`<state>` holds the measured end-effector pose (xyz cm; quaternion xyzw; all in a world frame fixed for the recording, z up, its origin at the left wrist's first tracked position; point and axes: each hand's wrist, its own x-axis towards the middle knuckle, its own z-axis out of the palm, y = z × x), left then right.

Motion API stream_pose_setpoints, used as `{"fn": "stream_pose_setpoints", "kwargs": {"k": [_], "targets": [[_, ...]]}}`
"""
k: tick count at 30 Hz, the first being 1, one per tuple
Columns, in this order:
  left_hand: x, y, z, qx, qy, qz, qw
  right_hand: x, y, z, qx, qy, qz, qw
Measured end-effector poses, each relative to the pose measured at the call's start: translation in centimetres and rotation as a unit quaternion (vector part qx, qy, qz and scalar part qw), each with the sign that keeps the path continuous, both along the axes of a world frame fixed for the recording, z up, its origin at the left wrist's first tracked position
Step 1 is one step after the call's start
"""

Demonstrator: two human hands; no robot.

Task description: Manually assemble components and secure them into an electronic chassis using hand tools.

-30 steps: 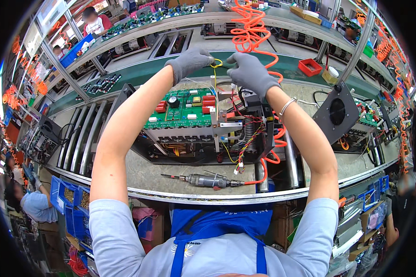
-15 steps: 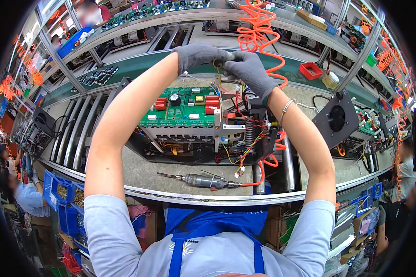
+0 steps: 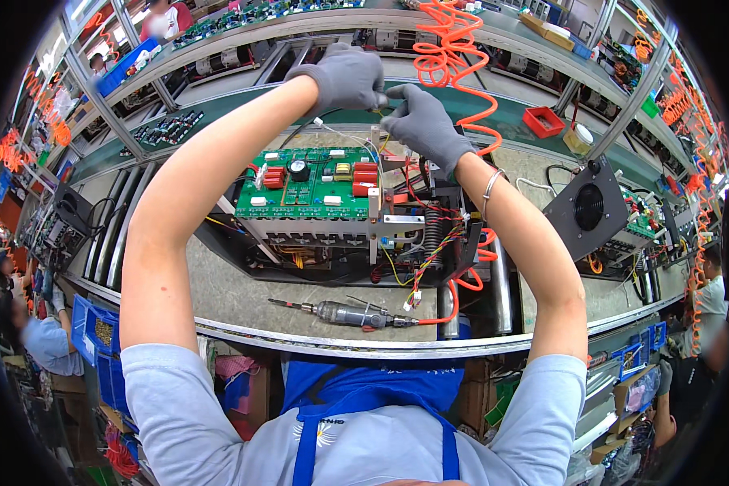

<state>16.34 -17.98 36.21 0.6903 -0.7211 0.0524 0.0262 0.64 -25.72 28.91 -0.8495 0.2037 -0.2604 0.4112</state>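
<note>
Gloved in grey, my left hand (image 3: 348,78) is closed in a pinch beyond the far side of an open electrical unit. Close by its fingertips, my right hand (image 3: 426,125), in a matching glove, is also pinched. Between them runs a thin yellow wire (image 3: 385,142) coming up from the unit; its end is hidden by the fingers. The unit carries a green circuit board (image 3: 304,190) with red and black components. At its right side, a bundle of coloured wires (image 3: 429,271) hangs beside a dark coil, with white connectors at the end.
A pneumatic screwdriver (image 3: 356,313) lies on the near bench, joined to an orange coiled hose (image 3: 462,73). To the right stands another unit with a black fan panel (image 3: 589,206). A red tray (image 3: 543,122) and a jar (image 3: 578,139) sit beyond. Metal rollers (image 3: 115,231) lie left.
My left hand has moved up and left, and my right hand slightly left and down, so a gap shows between them. The unit and screwdriver appear slightly further left in view.
</note>
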Motion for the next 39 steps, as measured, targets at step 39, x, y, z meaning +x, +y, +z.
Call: {"fn": "stream_pose_setpoints", "kwargs": {"k": [39], "targets": [[-1.4, 2.2, -4.3, -0.231, 0.076, -0.101, 0.965, -0.4, -0.7, -0.3, -0.111, 0.037, -0.073, 0.990]]}}
